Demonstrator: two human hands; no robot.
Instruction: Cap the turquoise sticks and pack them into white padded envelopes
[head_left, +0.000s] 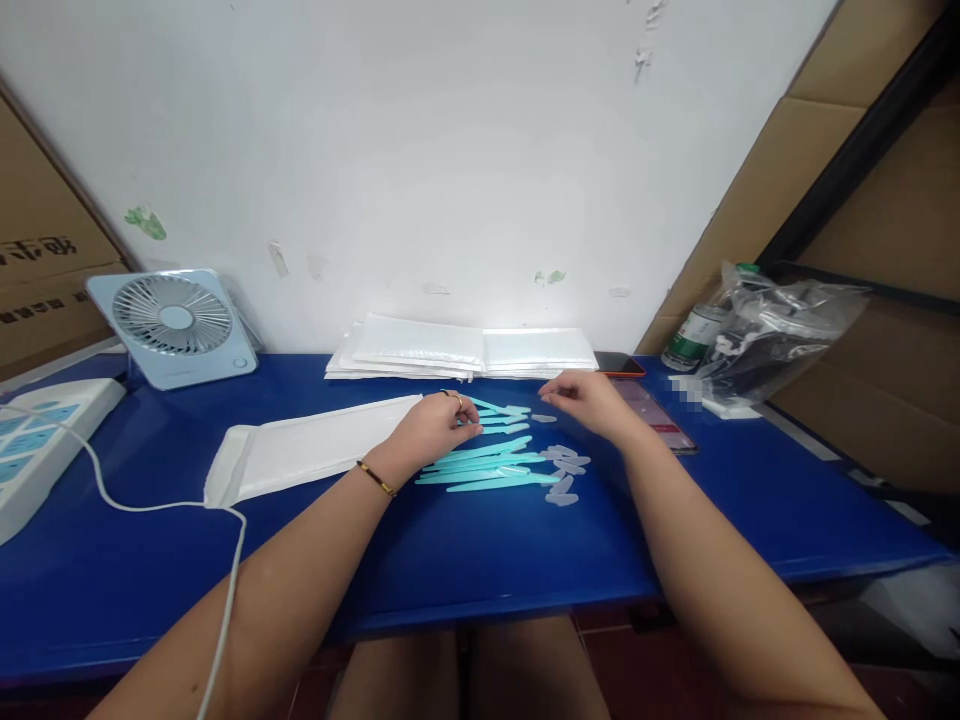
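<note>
Turquoise eyebrow razors (480, 465) lie in a loose row on the blue table, their blade ends pointing right. My left hand (431, 432) is over the handles of the upper ones, thumb and fingers closed around a razor handle that is partly hidden. Across from it, my right hand (585, 402) hovers with thumb and fingertips pinched together; whatever is in the pinch is too small to make out. Small clear plastic blade caps (562, 462) are scattered at the razors' right ends, and a single cap (544, 418) lies just below my right fingertips.
A white padded mailer (315, 450) lies left of the razors. More mailers (420, 345) are stacked against the wall. Phones (660, 420) rest at right, near a bottle (694, 335) and plastic bag (780, 330). A fan (176, 325), power strip (52, 450) and white cable (105, 490) occupy the left.
</note>
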